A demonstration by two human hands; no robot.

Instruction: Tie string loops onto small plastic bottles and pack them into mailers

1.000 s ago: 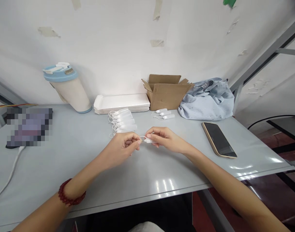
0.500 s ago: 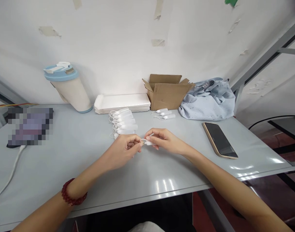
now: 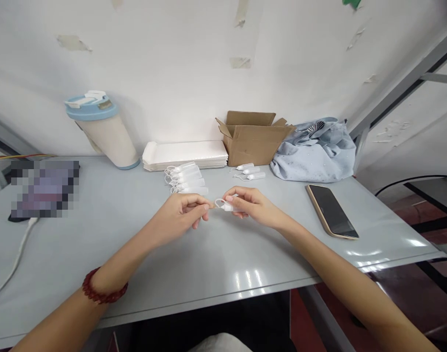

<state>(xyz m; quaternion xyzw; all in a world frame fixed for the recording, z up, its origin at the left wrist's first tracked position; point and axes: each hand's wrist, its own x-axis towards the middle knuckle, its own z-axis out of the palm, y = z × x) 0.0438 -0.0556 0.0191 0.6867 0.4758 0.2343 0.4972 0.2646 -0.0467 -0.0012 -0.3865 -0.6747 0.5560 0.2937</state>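
My right hand (image 3: 251, 205) pinches a small clear dropper bottle (image 3: 227, 207) with a white tip and a thin white loop at its end. The loop points left, towards my left hand (image 3: 185, 210). That hand has its thumb and index finger pressed together just beside the loop; whether anything is between them is hidden. Behind my left hand lies a row of several similar dropper bottles (image 3: 189, 180) with their loops to the left. A smaller group of such bottles (image 3: 253, 175) lies in front of the cardboard box.
A stack of white boxes or envelopes (image 3: 187, 152) and an open cardboard box (image 3: 251, 145) stand along the wall. A tumbler (image 3: 106, 129) is at back left, a pale blue cloth bag (image 3: 315, 151) at back right. Phones lie left (image 3: 43, 188) and right (image 3: 332, 211) on the grey table (image 3: 194, 278).
My left hand has drawn slightly left and up, away from the bottle's loop. My right hand has risen a little with the dropper bottle, whose loop shows more clearly.
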